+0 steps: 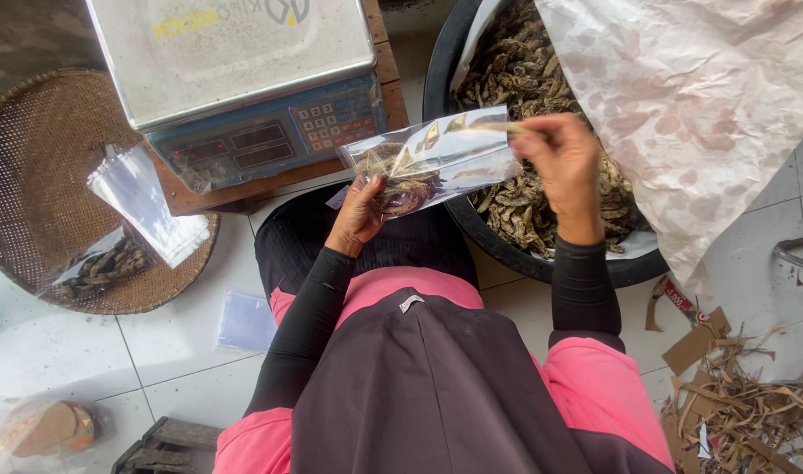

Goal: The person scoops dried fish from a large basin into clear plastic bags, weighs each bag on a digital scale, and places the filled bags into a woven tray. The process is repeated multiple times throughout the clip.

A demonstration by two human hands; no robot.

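White floor tiles; both hands [366, 206] [564, 162] grip clear bag [436, 158] of seemingly dried fish.

**Hidden and cropped areas**

Scale [234, 53] cut by top edge. Black tub [542, 254] cropped above, partly covered by stained paper [700, 96]. Right hand [564, 167] fingertips behind clear bag [432, 162]. Wrapped item [46, 430] bottom left blurred, unidentifiable.

Digital scale [243, 79] on wooden stand; woven tray [32, 175] left; cardboard scraps [735, 395] right.
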